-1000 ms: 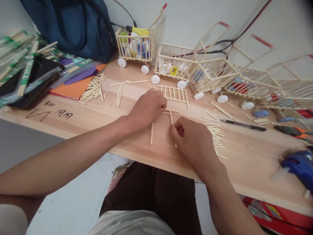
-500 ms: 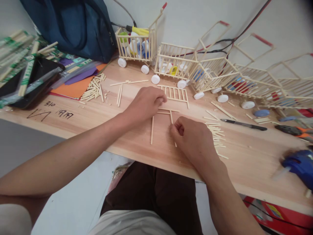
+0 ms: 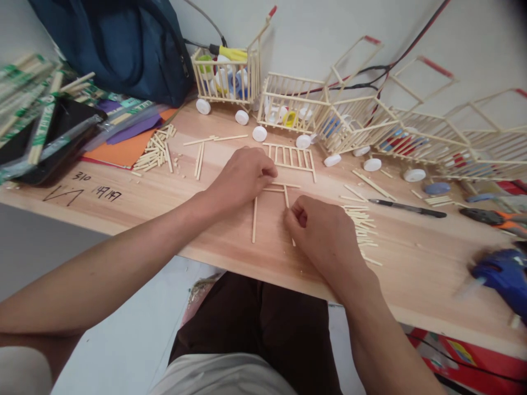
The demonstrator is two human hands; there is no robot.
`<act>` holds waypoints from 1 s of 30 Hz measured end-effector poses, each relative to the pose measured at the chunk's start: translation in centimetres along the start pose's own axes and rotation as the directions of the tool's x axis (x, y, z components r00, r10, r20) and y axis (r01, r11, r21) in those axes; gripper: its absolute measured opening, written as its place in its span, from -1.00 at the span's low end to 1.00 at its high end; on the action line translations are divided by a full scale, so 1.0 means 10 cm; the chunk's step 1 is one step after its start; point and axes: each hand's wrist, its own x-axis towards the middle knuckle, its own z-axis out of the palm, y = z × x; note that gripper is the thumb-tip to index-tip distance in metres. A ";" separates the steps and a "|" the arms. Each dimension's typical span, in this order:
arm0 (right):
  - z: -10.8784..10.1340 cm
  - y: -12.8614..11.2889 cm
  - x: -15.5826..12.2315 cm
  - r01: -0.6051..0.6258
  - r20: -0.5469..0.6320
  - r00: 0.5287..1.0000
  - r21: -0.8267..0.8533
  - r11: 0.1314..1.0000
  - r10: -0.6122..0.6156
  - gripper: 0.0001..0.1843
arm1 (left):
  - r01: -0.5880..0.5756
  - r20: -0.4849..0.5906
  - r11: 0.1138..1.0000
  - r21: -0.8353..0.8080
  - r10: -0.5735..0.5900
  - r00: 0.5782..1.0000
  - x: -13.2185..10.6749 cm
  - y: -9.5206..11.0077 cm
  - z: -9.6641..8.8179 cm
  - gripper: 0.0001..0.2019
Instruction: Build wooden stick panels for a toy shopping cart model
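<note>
My left hand is closed, fingers curled down over the upper left corner of a few thin wooden sticks laid out on the table. What its fingertips hold is hidden under the hand. One upright stick comes out below it, and a crosswise stick runs right from its fingers. My right hand is closed too, thumb and finger pinching the right-hand upright stick partway down. Just beyond the hands lies a ladder-like stick panel with several rungs.
Small stick-built carts on white wheels line the wall. Short stick pieces, a black pen, pliers and a blue glue gun lie right. At left are cut sticks, coloured paper and a blue bag.
My left hand's fingertips have come down slightly toward the sticks. My right hand keeps its place on the right-hand stick. The whole view has shifted a little.
</note>
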 end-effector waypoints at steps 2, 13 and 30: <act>0.00 0.00 0.00 -0.001 0.003 1.000 0.002 1.000 0.001 -0.77 | -0.026 0.009 0.999 0.032 0.026 1.000 -0.01 0.00 0.02 -0.83; -0.01 -0.01 0.02 -0.001 0.018 1.000 -0.018 1.000 0.001 -0.76 | -0.050 0.038 0.997 0.061 0.048 0.998 -0.01 0.02 0.05 -0.78; -0.06 -0.09 0.05 0.003 0.072 0.997 -0.112 0.994 0.005 -0.75 | -0.092 0.021 0.995 0.043 0.091 0.996 -0.01 0.01 0.10 -0.77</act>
